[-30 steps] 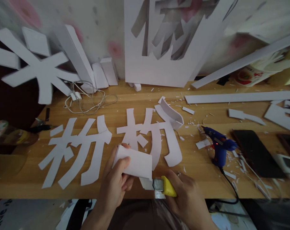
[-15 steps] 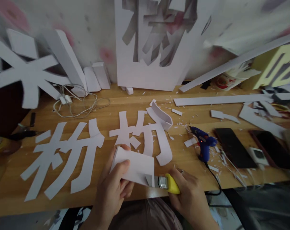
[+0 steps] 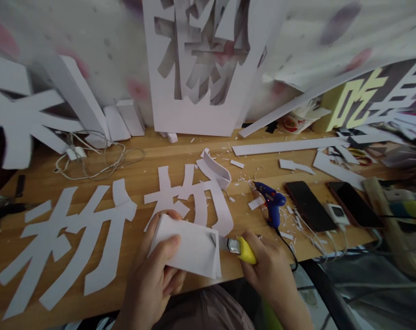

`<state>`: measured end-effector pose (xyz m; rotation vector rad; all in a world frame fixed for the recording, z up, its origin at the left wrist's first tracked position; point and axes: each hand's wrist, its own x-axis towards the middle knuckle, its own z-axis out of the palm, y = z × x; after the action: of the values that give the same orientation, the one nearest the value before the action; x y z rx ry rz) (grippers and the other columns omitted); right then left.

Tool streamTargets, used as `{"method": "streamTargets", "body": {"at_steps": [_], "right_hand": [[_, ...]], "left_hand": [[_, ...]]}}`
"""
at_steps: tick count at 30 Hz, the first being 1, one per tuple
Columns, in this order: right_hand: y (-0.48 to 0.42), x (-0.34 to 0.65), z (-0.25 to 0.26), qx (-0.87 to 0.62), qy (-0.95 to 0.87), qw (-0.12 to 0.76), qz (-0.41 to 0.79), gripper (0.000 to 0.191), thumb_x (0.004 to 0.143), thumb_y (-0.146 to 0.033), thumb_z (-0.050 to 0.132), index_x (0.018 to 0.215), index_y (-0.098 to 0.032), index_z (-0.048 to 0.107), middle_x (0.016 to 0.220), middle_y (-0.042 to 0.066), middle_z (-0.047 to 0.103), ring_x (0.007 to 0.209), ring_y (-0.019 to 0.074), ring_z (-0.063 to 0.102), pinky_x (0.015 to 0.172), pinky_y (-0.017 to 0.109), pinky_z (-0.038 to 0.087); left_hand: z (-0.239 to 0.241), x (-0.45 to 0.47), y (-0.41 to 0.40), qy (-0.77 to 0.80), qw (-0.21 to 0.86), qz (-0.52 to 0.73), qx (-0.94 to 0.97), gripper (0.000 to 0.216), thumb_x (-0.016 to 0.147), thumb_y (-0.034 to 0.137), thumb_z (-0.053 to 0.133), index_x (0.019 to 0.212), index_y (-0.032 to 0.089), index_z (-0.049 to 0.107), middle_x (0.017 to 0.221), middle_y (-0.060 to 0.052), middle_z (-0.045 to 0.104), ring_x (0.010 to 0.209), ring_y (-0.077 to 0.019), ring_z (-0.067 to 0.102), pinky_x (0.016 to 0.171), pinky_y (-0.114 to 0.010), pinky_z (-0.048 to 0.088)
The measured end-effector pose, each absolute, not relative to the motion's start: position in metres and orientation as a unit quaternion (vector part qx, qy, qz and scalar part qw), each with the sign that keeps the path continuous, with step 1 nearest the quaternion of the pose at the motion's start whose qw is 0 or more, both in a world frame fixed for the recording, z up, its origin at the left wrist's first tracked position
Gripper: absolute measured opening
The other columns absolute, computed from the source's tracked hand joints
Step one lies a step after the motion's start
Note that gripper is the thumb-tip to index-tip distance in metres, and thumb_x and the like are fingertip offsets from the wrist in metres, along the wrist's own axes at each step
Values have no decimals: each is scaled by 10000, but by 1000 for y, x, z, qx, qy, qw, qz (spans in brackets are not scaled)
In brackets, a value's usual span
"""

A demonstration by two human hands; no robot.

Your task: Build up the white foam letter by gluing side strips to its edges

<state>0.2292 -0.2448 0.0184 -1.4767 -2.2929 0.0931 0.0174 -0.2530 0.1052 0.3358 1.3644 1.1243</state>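
My left hand (image 3: 156, 270) is closed around a white foam board piece (image 3: 185, 247), thumb on its face, held above the table's front edge. In my right hand (image 3: 268, 266) is a yellow utility knife (image 3: 245, 250). Its blade meets the right end of the piece, where a narrow strip (image 3: 216, 256) stands partly parted from it. Behind the hands lies a white cut-out character (image 3: 201, 201), with a curved strip (image 3: 215, 170) standing on its upper right. A similar white character (image 3: 87, 220) lies flat to the left.
A blue hot glue gun (image 3: 271, 201) with its cord sits to the right among foam scraps. Beyond it lie two phones (image 3: 310, 206). Long white strips (image 3: 290, 145), a paper cup (image 3: 295, 121) and a tangled white cable (image 3: 101, 156) are farther back. A stencil-like white board (image 3: 194, 121) leans on the wall.
The knife blade has moved up along the right end of the foam piece, and a strip there now leans away. My view has turned to the right.
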Motion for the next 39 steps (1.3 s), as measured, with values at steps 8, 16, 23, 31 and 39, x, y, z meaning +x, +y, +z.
{"method": "streamTargets", "body": {"at_steps": [8,16,23,31,39], "right_hand": [[-253,231,33,-541,-801,223,121,50,847,-192,465,822,-231,485,573,-26,590,486,159,599,467,228,366],[-276,200,54,-478,-841,221,125,105,706,-158,387,749,-249,420,569,-29,566,464,138,547,467,233,332],[-273,199,49,-482,-846,192,122,137,682,-148,400,767,-249,437,576,-22,575,472,159,564,477,251,327],[-274,199,36,-511,-830,196,110,108,746,-155,401,776,-243,454,551,-21,535,472,174,537,509,273,292],[-262,202,25,-530,-811,230,90,136,760,-170,407,834,-228,505,566,-17,524,488,175,511,515,280,275]], "left_hand": [[115,16,-258,624,572,521,110,384,625,327,666,974,256,522,495,116,420,341,-13,256,348,-106,182],[110,20,-256,649,529,540,85,421,577,276,687,978,239,564,621,71,499,422,-35,405,358,-105,244],[110,21,-256,640,544,536,90,422,578,302,677,974,249,541,570,78,484,408,-46,397,342,-99,209],[108,20,-254,630,558,533,92,435,606,298,670,1008,257,510,503,120,442,338,7,247,348,-93,173],[114,22,-255,625,575,521,82,395,621,282,660,984,258,507,470,118,432,330,-16,269,339,-105,178]]}}
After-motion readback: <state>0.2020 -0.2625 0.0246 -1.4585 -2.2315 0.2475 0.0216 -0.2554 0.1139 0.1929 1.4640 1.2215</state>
